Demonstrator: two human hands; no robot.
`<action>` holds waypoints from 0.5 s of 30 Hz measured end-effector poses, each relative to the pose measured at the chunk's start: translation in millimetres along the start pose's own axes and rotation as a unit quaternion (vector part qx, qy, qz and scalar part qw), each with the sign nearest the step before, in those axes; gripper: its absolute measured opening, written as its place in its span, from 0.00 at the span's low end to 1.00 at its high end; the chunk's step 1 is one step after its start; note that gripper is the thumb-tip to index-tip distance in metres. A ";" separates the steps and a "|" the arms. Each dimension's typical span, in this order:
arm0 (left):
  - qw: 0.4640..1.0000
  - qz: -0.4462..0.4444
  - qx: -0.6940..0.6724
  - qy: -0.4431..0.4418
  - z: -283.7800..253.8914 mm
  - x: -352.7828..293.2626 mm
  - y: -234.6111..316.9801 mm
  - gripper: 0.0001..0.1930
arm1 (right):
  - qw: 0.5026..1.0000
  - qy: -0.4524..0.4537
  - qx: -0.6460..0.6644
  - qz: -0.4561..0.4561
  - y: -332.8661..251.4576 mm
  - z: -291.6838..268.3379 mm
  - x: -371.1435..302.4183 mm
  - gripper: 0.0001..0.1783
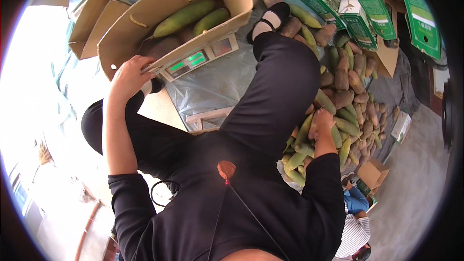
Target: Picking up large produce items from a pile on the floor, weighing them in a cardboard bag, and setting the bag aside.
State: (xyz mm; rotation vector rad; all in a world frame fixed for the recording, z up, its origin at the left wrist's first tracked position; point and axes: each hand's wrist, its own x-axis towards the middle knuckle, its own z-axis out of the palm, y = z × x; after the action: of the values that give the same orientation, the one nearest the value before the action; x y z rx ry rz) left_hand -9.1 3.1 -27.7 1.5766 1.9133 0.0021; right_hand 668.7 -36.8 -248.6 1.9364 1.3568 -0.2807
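An upright cardboard gift box (166, 60) with yellow rope handles stands on or against a scale with lit green displays (188, 64). Inside it lie long green vegetables (186, 17) and some brown tubers. My left hand (128, 78) pinches the near left edge of the box with thumb and fingers. On my right, a large heap mixes brown sweet potatoes (341, 79) with long green vegetables (345, 126). My right hand (322, 122) reaches down into this heap with its fingers curled. What they close on is hidden beneath the hand.
Several green-and-white cartons (357, 12) stand at the far right. Another open cardboard box (94, 26) sits at the far left. Plastic sheeting (208, 92) covers the floor between my legs, near a small wooden frame (208, 116). Another person (355, 232) is at the lower right.
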 end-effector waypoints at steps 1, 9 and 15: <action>1.000 -0.009 0.003 0.000 -1.7 -3.5 -0.5 0.17 | 1.000 0.002 -0.001 -0.011 2.6 -1.0 7.3 0.15; 0.999 0.003 0.037 0.014 -1.5 -8.6 -9.1 0.14 | 0.680 0.110 0.721 -0.072 25.8 -62.9 23.6 0.11; 0.999 -0.021 0.020 0.014 -5.3 -15.8 -8.1 0.16 | 0.588 0.217 0.775 0.080 12.4 -154.2 -24.0 0.12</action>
State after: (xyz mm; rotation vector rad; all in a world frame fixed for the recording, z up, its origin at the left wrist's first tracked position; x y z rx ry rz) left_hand -17.7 -11.0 -19.2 1.5708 1.9788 -0.0334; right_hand 634.6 48.2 -121.7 3.7377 1.1555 -1.3126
